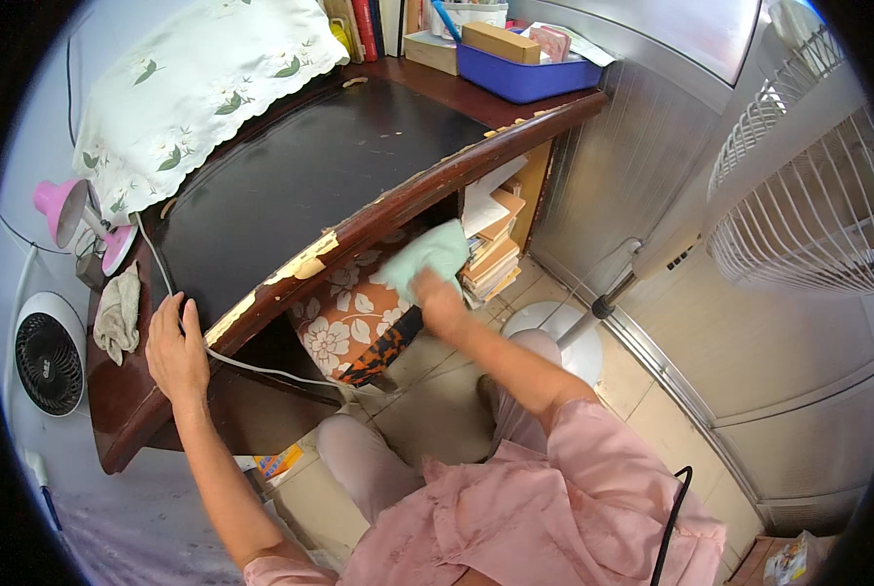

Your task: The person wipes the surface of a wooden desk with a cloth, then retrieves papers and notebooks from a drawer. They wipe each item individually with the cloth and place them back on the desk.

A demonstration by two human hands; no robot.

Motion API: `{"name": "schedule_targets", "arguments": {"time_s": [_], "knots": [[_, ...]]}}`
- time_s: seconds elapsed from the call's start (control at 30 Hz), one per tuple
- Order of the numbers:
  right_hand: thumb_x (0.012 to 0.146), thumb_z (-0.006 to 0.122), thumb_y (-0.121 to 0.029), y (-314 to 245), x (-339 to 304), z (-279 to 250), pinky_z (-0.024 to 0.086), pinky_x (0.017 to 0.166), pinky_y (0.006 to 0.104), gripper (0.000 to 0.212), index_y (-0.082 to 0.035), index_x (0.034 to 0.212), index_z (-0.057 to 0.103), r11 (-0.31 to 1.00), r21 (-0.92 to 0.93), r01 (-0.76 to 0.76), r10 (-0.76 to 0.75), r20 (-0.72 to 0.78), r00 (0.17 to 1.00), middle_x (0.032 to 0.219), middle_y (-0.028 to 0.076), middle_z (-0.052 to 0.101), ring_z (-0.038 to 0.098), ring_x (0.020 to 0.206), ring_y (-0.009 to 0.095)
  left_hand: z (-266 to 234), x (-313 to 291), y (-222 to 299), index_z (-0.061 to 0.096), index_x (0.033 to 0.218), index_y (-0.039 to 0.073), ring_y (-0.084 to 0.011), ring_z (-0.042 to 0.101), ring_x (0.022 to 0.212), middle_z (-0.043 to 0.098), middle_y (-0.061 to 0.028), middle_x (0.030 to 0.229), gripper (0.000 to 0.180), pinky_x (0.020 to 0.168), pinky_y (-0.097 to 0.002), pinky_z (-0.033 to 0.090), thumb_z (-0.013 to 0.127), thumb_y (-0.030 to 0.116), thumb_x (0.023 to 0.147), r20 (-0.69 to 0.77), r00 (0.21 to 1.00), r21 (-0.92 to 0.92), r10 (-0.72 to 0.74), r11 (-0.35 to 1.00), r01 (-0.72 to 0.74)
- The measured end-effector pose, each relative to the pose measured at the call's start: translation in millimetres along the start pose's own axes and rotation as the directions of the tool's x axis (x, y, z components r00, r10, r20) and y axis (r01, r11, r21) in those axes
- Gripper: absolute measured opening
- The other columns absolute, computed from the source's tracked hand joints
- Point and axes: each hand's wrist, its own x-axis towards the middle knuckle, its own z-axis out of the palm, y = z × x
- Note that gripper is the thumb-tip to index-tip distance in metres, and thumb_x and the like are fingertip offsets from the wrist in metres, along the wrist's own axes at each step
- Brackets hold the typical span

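My left hand (176, 354) lies on the front edge of a dark wooden desk (291, 186), its fingers stretched out over the top. A white cable (261, 370) passes beside these fingers and hangs in front of the desk. My right hand (438, 305), slightly smeared by motion, grips a pale green cloth (429, 257). That cloth lies against a seat with a brown and white floral cover (344, 317), partly tucked under the desk. My hand hides part of the cloth.
On the desk's left stand a pink lamp (64, 210) and a crumpled grey rag (119, 311); a small fan (50, 354) is beside it. A blue bin (525, 80) sits at the back right. Stacked books (493, 254) fill the space below. A standing fan (798, 195) is right.
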Motion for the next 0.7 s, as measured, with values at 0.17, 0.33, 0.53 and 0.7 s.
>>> {"name": "schedule_targets", "arguments": {"time_s": [0.17, 0.33, 0.53, 0.7], "knots": [[0.079, 0.050, 0.009, -22, 4, 6, 0.049, 0.091, 0.0398, 0.042, -0.005, 0.117, 0.062, 0.907, 0.422, -0.007, -0.018, 0.055, 0.998, 0.116, 0.021, 0.062, 0.058, 0.112, 0.034, -2, -4, -8, 0.062, 0.116, 0.007, -0.0299, 0.054, 0.114, 0.061, -0.0108, 0.121, 0.038, 0.096, -0.0396, 0.041, 0.047, 0.035, 0.096, -0.023, 1.000, 0.002, 0.006, 1.000, -0.005], [0.084, 0.046, 0.003, 6, 79, -43, 0.042, 0.091, 0.0541, 0.037, -0.006, 0.116, 0.061, 0.967, 0.236, -0.098, 0.185, -0.386, 0.904, 0.110, 0.018, 0.063, 0.055, 0.107, 0.036, 2, -4, -5, 0.063, 0.114, 0.009, -0.0290, 0.054, 0.115, 0.061, -0.0107, 0.121, 0.038, 0.096, -0.0394, 0.040, 0.048, 0.038, 0.094, -0.056, 0.998, -0.017, -0.030, 0.999, 0.029], [0.079, 0.052, 0.002, -69, 15, 44, 0.034, 0.096, 0.0542, 0.044, -0.014, 0.119, 0.061, 0.984, -0.110, 0.142, -0.112, 0.245, 0.963, 0.116, 0.008, 0.061, 0.050, 0.119, 0.026, 2, -1, -5, 0.064, 0.114, 0.010, -0.0277, 0.054, 0.116, 0.061, -0.0101, 0.122, 0.038, 0.097, -0.0393, 0.039, 0.049, 0.038, 0.094, -0.046, 0.998, -0.019, -0.037, 0.999, 0.037], [0.079, 0.052, 0.003, -76, 26, 32, 0.041, 0.093, 0.0417, 0.042, -0.010, 0.118, 0.060, 0.846, 0.389, 0.365, -0.426, 0.081, 0.901, 0.108, 0.010, 0.064, 0.058, 0.105, 0.029, 0, -1, -4, 0.064, 0.114, 0.009, -0.0278, 0.054, 0.116, 0.061, -0.0101, 0.121, 0.038, 0.097, -0.0397, 0.039, 0.049, 0.037, 0.094, -0.046, 0.999, -0.006, -0.024, 1.000, 0.024]]}}
